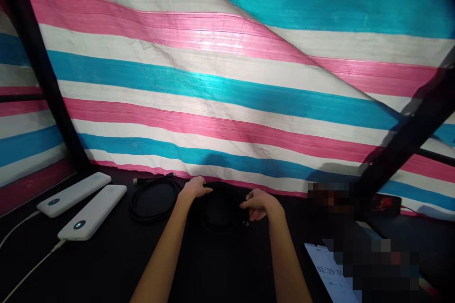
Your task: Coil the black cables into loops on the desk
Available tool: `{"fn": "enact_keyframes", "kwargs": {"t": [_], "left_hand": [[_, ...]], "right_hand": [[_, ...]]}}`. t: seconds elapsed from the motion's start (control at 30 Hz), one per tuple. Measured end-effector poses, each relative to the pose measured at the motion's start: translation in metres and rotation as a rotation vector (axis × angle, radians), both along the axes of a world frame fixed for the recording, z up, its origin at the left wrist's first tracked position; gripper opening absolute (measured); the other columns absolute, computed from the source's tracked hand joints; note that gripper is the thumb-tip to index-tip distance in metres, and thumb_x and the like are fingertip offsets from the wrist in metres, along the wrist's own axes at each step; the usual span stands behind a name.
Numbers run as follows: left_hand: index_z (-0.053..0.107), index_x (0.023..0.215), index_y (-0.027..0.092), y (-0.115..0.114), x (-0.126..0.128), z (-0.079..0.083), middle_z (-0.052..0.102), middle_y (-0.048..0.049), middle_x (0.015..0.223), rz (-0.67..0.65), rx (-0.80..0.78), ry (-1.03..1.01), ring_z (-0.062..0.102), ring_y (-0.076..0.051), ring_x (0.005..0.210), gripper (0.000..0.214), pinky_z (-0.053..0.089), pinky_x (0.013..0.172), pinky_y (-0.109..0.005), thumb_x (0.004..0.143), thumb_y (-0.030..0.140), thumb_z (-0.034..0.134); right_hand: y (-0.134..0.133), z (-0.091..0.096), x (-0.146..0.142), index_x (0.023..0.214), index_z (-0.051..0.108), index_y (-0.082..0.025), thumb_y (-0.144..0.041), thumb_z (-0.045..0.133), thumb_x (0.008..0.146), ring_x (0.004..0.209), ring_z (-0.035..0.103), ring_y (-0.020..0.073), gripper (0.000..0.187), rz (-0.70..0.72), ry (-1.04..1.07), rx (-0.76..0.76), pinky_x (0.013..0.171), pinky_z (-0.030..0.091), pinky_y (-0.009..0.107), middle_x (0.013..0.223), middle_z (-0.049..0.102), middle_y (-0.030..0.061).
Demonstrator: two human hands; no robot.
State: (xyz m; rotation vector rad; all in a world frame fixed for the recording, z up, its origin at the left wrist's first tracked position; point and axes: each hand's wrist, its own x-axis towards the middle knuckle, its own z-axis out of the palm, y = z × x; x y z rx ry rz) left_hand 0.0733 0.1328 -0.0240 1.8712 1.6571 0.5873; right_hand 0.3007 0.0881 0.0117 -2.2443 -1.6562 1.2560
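A coiled black cable [218, 228] lies on the dark table between my two hands, its loops hard to separate from the black surface. My left hand [195, 188] is closed over the upper left of the coil, thumb pointing inward. On the coil's right side my right hand [263, 203] has its fingers curled in a pinch on the cable's end, where a small light plug shows by the fingertips. Just left of my left hand rests a second coiled black cable [155, 219], with a plug lying out at its upper left.
Two white power banks [94, 215] with cords attached lie at the left. A phone showing a timer [325, 265] is at the lower right, beside a blurred-out patch. Another dark phone [387, 204] lies farther back. Striped sheeting [213, 118] hangs behind the table between dark poles.
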Motion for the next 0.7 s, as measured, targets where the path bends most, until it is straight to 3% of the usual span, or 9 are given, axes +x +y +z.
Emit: {"fn": "enact_keyframes", "kwargs": {"t": [0.13, 0.23, 0.33, 0.43, 0.5, 0.6, 0.7], "left_hand": [[0.058, 0.056, 0.017, 0.001, 0.000, -0.005, 0.064, -0.0075, 0.068, -0.012, -0.011, 0.097, 0.064, -0.029, 0.082, 0.026, 0.045, 0.076, -0.037, 0.067, 0.040, 0.064], [0.064, 0.088, 0.015, -0.006, 0.001, -0.001, 0.067, -0.0144, 0.101, -0.006, 0.012, 0.109, 0.060, -0.031, 0.101, 0.037, 0.043, 0.085, -0.038, 0.075, 0.049, 0.055], [0.046, 0.126, 0.014, -0.025, 0.008, 0.019, 0.044, -0.0206, 0.137, 0.037, 0.078, 0.114, 0.040, -0.034, 0.128, 0.066, 0.032, 0.100, -0.042, 0.079, 0.060, 0.046], [0.038, 0.133, 0.015, -0.058, 0.028, 0.042, 0.039, -0.0197, 0.142, -0.005, 0.189, 0.101, 0.034, -0.033, 0.132, 0.068, 0.023, 0.106, -0.047, 0.082, 0.060, 0.040], [0.040, 0.132, 0.013, -0.080, 0.045, 0.048, 0.046, -0.0184, 0.137, -0.110, 0.221, 0.104, 0.040, -0.033, 0.127, 0.065, 0.024, 0.105, -0.050, 0.084, 0.057, 0.040], [0.052, 0.121, 0.010, -0.107, 0.069, 0.030, 0.055, -0.0190, 0.124, -0.257, 0.257, 0.206, 0.046, -0.034, 0.119, 0.055, 0.030, 0.100, -0.048, 0.084, 0.050, 0.044], [0.053, 0.120, 0.009, -0.119, 0.081, -0.007, 0.057, -0.0198, 0.120, -0.213, 0.287, 0.335, 0.048, -0.034, 0.117, 0.045, 0.031, 0.099, -0.047, 0.083, 0.036, 0.050]], "right_hand": [[-0.001, 0.003, -0.001, 0.076, 0.057, -0.009, -0.027, 0.067, 0.078, 0.047, 0.065, 0.0167, 0.020, 0.012, 0.052, -0.044, 0.044, 0.053, 0.022, 0.059, 0.067, 0.0099], [0.000, 0.005, 0.003, 0.074, 0.057, -0.008, -0.034, 0.066, 0.078, 0.051, 0.067, 0.0188, 0.028, -0.025, 0.056, -0.026, 0.045, 0.054, 0.022, 0.063, 0.069, 0.0150], [0.001, 0.007, 0.009, 0.075, 0.057, -0.008, -0.040, 0.064, 0.079, 0.059, 0.070, 0.0191, 0.033, -0.076, 0.029, 0.110, 0.048, 0.054, 0.020, 0.072, 0.070, 0.0165], [-0.001, 0.008, 0.014, 0.079, 0.057, -0.008, -0.042, 0.063, 0.080, 0.063, 0.071, 0.0181, 0.034, -0.085, 0.018, 0.174, 0.050, 0.054, 0.019, 0.080, 0.071, 0.0151], [-0.005, 0.008, 0.015, 0.079, 0.057, -0.007, -0.043, 0.065, 0.078, 0.061, 0.070, 0.0200, 0.036, -0.079, 0.006, 0.144, 0.049, 0.055, 0.021, 0.075, 0.071, 0.0161], [-0.013, 0.007, 0.011, 0.076, 0.058, -0.005, -0.041, 0.068, 0.077, 0.057, 0.070, 0.0227, 0.036, -0.057, -0.011, 0.052, 0.048, 0.055, 0.024, 0.064, 0.069, 0.0170], [-0.018, 0.005, 0.004, 0.071, 0.059, -0.006, -0.040, 0.067, 0.078, 0.055, 0.069, 0.0220, 0.036, -0.029, -0.029, -0.009, 0.048, 0.055, 0.024, 0.059, 0.067, 0.0165]]}}
